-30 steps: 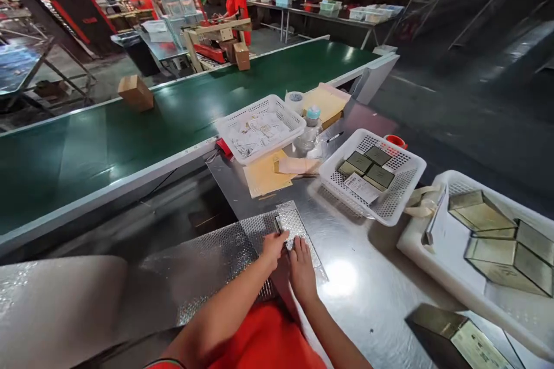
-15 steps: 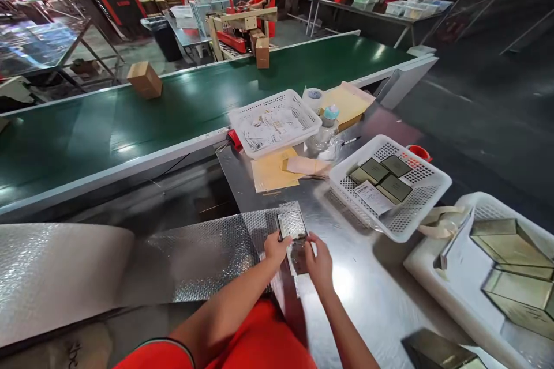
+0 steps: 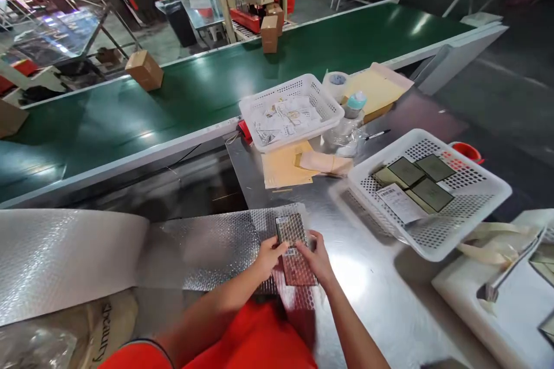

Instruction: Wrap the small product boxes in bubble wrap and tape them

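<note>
A flat dark box (image 3: 298, 271) with a pale label lies on bubble wrap (image 3: 216, 236) at the metal table's left edge. Clear bubble wrap covers at least part of it. My left hand (image 3: 269, 256) grips the left side, with its thumb on top near the middle. My right hand (image 3: 319, 258) is closed on the right side, its thumb also pressing the top. Both hands' fingertips are partly hidden behind the box and the wrap.
Right of my hands, a white basket (image 3: 485, 196) holds several dark boxes and a label sheet. Ahead, another white basket (image 3: 331, 121) holds papers, near tape rolls (image 3: 336, 82). Beyond runs a green conveyor (image 3: 208, 89) carrying cartons (image 3: 145, 69). A large bubble-wrap roll (image 3: 64, 259) is at left.
My right fingers have moved from the box's lower right edge to grip its side, thumb on top. The wrapped box now lies flatter and shows more clearly. The view has shifted.
</note>
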`<state>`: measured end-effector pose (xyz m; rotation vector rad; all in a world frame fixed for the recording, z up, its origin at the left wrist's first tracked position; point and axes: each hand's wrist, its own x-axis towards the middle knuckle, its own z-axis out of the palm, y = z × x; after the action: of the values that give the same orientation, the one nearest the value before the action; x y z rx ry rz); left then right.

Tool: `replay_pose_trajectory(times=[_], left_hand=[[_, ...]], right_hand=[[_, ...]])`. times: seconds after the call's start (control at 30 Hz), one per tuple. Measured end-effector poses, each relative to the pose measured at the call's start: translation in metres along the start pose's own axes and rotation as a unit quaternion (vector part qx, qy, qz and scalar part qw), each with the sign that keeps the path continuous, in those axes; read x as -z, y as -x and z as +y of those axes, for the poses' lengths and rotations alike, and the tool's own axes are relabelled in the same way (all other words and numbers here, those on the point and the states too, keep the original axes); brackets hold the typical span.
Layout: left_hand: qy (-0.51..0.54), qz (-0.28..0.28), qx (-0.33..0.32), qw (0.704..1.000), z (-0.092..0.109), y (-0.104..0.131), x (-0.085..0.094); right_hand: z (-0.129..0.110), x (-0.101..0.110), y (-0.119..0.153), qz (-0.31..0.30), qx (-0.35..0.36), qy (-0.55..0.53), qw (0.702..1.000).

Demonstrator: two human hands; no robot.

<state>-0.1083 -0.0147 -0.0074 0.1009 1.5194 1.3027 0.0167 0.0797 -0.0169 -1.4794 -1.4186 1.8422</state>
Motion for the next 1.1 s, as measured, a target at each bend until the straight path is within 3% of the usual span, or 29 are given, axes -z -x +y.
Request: replay_pose_trajectory(times=[0.13,0.23,0.37,0.47,0.57,0.63,0.73,0.9,1.1], left_hand=[[0.009,-0.016,-0.041,0.999,-0.009,-0.006,-0.017],[-0.012,-0.033,-0.048,0.998,-0.027,-0.018,-0.052],[0.025,-0.116,-0.013,0.993,-0.047,-0.030,-0.107],[0.036,-0.169,0.005,0.985,-0.051,-0.033,-0.131],[0.020,-0.179,0.009,0.984,-0.051,-0.034,-0.133],[0.022,-0.156,0.000,0.988,-0.051,-0.033,-0.129],[-0.033,-0.076,-0.039,0.996,-0.051,-0.028,-0.128],[-0.149,0.033,-0.095,0.984,-0.047,-0.017,-0.132],[-0.163,-0.005,-0.022,0.986,-0.049,-0.012,-0.141]], right_hand=[[0.000,0.020,-0.003,0.001,-0.019,0.005,1.000],[0.002,0.059,-0.005,0.046,-0.017,0.052,0.997],[0.002,0.118,-0.002,0.142,0.013,0.156,0.977],[-0.001,0.142,0.002,0.190,0.018,0.201,0.961],[-0.003,0.141,0.006,0.211,0.018,0.217,0.953],[-0.005,0.134,0.008,0.224,0.021,0.234,0.946],[-0.008,0.124,0.010,0.226,0.018,0.248,0.942],[-0.015,0.116,0.014,0.220,0.009,0.257,0.941],[-0.014,0.123,0.011,0.204,0.026,0.273,0.940]])
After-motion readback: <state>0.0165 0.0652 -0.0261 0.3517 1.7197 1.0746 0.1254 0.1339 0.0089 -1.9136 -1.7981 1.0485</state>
